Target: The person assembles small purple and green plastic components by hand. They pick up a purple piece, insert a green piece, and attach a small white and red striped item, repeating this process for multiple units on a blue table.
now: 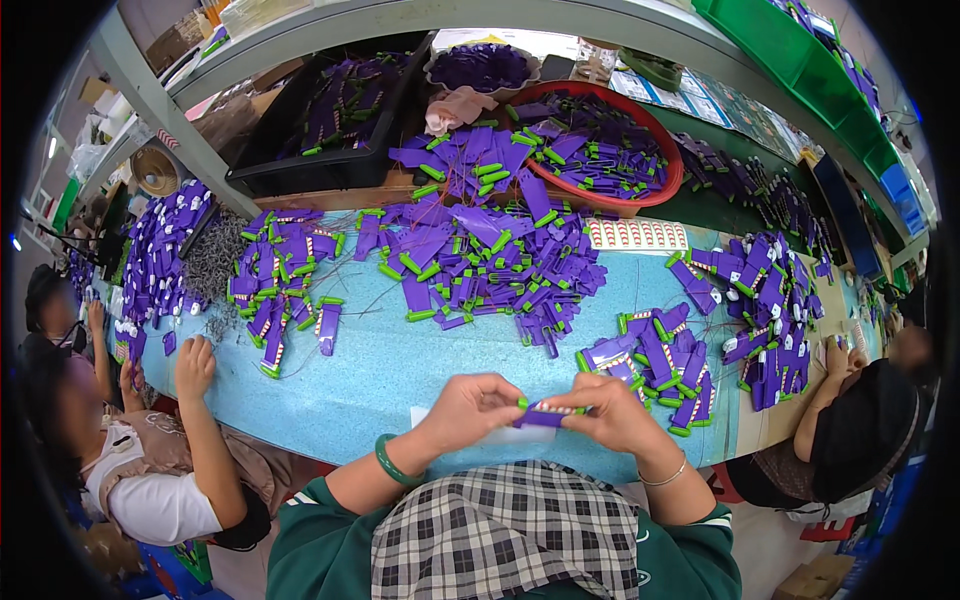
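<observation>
My left hand [458, 408] and my right hand [618, 412] meet over the near edge of the blue table. Between them they grip a small purple plastic piece [541, 419] with a green end and a striped strip along it. The left fingers pinch the green end; the right thumb and fingers close on the other end. A pale sheet [419, 414] lies partly hidden under the hands. Just right of them is a pile of similar striped purple-and-green pieces [660, 360]. Ahead rises a larger heap of purple-and-green pieces [500, 265].
A red basin [672, 165] and a black tray [300, 180], both holding purple parts, stand at the back. A sticker sheet [640, 236] lies before the basin. Shelf posts [170, 120] frame the table. Co-workers sit left [150, 480] and right [850, 430].
</observation>
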Demonstrator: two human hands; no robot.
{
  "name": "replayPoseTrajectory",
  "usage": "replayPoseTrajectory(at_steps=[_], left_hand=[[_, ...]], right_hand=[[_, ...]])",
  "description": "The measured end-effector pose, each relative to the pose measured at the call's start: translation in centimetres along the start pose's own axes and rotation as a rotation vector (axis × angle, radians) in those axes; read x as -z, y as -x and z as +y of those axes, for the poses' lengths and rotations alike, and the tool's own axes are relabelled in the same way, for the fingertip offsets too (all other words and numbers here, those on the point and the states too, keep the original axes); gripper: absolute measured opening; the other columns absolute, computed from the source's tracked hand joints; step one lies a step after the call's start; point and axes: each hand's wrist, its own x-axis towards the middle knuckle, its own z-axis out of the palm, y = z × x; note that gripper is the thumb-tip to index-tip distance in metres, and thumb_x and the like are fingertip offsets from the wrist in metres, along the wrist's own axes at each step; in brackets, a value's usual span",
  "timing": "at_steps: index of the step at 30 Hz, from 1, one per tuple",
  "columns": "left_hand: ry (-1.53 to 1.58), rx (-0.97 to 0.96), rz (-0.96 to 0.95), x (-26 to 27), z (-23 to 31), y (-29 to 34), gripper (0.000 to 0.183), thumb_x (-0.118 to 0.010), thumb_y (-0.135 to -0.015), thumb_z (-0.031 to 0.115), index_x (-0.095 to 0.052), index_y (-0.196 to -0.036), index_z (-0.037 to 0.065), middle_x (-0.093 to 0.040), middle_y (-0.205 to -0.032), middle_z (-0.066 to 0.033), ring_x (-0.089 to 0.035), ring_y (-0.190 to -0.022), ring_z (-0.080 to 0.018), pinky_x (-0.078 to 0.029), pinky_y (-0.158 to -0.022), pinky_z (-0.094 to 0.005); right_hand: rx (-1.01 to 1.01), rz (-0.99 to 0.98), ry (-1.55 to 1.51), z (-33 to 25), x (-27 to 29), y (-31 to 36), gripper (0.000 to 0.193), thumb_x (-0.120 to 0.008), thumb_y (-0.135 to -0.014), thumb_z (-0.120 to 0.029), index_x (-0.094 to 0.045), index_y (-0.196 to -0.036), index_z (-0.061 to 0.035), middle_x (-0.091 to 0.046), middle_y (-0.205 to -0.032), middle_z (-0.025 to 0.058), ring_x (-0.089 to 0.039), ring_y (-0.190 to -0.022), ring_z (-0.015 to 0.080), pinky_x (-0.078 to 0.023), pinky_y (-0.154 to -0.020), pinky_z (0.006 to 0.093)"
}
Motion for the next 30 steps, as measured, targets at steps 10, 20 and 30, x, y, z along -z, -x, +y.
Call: replayPoseTrajectory(at_steps=[10, 20, 30], left_hand=[[0.227, 0.029, 0.074, -1.9, 0.0, -0.9, 0.012, -0.064, -0.086, 0.006, -0.062, -0.096, 0.000, -0.063, -0.089, -0.0026, -0.058, -0.082, -0.0074, -0.048, -0.073, -0.0233], [-0.602, -0.276, -0.087, -1.7, 3.4, -0.8, 0.016, -0.068, -0.076, 0.004, -0.061, -0.090, 0.000, -0.058, -0.086, -0.0089, -0.057, -0.075, -0.0220, -0.045, -0.065, -0.0302], [-0.044, -0.217, 0.365, 0.6, 4.9, 0.4, 0.008, -0.061, -0.089, 0.009, -0.063, -0.086, 0.002, -0.058, -0.079, 0.0000, -0.055, -0.069, -0.0089, -0.045, -0.065, -0.0239]], right_hand=[[0.082, 0.386, -0.416, 0.6, -5.2, -0.4, 0.027, -0.076, -0.070, 0.001, -0.062, -0.094, 0.0002, -0.061, -0.078, 0.0070, -0.063, -0.075, 0.0155, -0.053, -0.067, 0.0271], [0.329, 0.043, 0.164, -0.8, -0.4, -2.3, 0.009, -0.070, -0.076, -0.008, -0.062, -0.078, -0.0038, -0.058, -0.072, 0.0078, -0.057, -0.060, 0.0232, -0.045, -0.051, 0.0321], [0.138, 0.444, 0.977, 5.8, 7.0, -8.5, 0.013, -0.070, -0.071, -0.012, -0.064, -0.082, -0.0066, -0.056, -0.072, 0.0076, -0.061, -0.073, 0.0269, -0.052, -0.063, 0.0393]])
